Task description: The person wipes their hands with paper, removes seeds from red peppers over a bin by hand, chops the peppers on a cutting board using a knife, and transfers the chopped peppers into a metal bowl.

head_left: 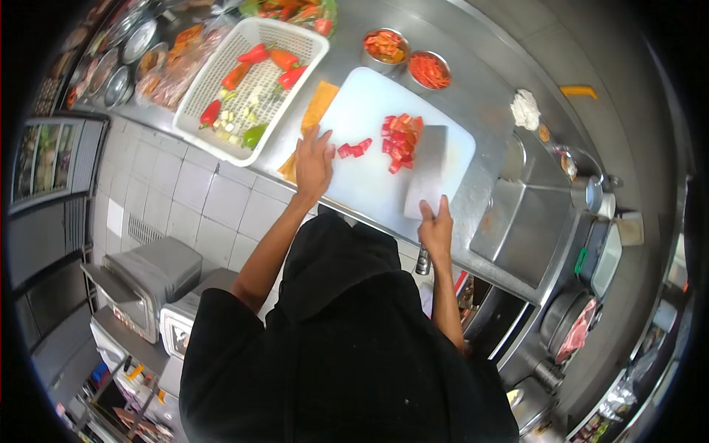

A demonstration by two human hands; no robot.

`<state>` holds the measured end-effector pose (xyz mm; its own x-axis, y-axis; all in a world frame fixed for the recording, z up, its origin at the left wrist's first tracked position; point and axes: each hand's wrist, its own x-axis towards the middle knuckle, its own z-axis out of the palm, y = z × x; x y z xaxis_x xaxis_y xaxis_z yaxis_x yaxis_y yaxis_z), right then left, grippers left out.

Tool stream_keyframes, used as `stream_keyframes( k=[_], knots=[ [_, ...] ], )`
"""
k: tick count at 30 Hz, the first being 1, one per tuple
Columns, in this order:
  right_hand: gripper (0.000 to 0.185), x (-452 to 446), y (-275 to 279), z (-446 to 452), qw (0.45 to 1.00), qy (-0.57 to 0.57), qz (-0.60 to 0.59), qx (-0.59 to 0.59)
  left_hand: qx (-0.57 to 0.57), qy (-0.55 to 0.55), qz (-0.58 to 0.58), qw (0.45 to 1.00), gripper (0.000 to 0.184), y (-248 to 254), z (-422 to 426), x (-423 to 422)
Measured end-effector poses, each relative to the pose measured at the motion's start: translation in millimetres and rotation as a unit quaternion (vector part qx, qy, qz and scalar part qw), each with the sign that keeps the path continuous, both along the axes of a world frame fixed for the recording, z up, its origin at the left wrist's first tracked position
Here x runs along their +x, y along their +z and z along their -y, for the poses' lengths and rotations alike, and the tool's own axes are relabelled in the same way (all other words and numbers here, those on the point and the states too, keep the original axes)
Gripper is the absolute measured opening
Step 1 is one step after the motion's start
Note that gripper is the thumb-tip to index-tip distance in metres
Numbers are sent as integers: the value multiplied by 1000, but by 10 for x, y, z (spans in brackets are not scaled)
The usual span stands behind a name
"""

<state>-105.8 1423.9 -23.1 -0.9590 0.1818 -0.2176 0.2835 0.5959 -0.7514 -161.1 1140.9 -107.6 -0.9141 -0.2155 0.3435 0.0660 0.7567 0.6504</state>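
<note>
A white cutting board [369, 111] lies on the steel counter. My right hand [436, 229] grips the handle of a wide cleaver [428, 166], whose blade rests over the board beside a pile of chopped red pepper [400, 140]. At the board's left edge is my left hand [314, 164], fingers apart and holding nothing, close to a few more red pieces [354, 149]. An orange cloth [320, 105] is partly under the board's left side.
A white basket [186, 111] with whole peppers stands left. Behind the board are two metal bowls of cut vegetables [384, 48] [429, 71]. A steel sink [521, 229] and a crumpled white cloth [525, 110] are right.
</note>
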Motion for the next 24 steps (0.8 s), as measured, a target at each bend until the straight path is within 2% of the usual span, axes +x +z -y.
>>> stream_keyframes(
  k=[1,2,3,4,6,7,9,11,12,13,15,17,18,19,21,23,24],
  knots=[
    [24,-54,215,-16,992,-69,88,-66,-11,-1,-13,1000,42,-29,-179,-63],
    [24,-86,67,-160,985,-105,72,-116,6,-44,55,998,58,-50,-340,-112],
    [25,-120,-142,-310,975,-142,53,-165,-1,-59,46,997,63,-14,-509,-196],
    [25,-146,-262,-390,973,-156,45,-164,15,-78,40,996,64,3,-669,-306],
    [27,-179,-448,-543,955,-193,101,-203,33,-110,29,993,65,33,-898,-572],
    [28,-168,-509,-504,958,-189,55,-211,52,-154,19,986,62,50,-992,-708],
    [29,-168,-541,-480,957,-180,67,-218,70,-200,6,977,58,87,-1112,-975],
    [30,-160,-537,-450,959,-169,65,-216,204,-317,13,926,51,100,-1134,-1166],
    [30,-160,-531,-430,966,-158,69,-191,213,-296,-26,931,36,113,-1160,-1230],
    [30,-183,-531,-404,972,-146,72,-167,207,-297,-24,932,36,91,-1130,-1335],
    [31,-186,-459,-411,974,-145,69,-163,243,-185,-84,949,26,54,-995,-1484],
    [31,-118,-353,-436,991,-115,65,-34,250,-85,5,965,21,189,-722,-1474],
    [30,-43,-348,-448,996,-64,-64,25,142,-115,2,983,20,111,-556,-1453],
    [30,-53,-258,-403,996,-62,-65,21,138,-113,2,984,20,142,-484,-1412],
    [28,-24,5,-308,998,-57,-16,39,-82,-273,18,958,19,191,-354,-1165],
    [29,-46,235,-153,997,-31,-51,42,-100,-296,53,949,21,203,-334,-1041],
    [28,-49,308,-83,999,-17,0,38,-99,-276,58,954,20,191,-327,-991]
  ],
)
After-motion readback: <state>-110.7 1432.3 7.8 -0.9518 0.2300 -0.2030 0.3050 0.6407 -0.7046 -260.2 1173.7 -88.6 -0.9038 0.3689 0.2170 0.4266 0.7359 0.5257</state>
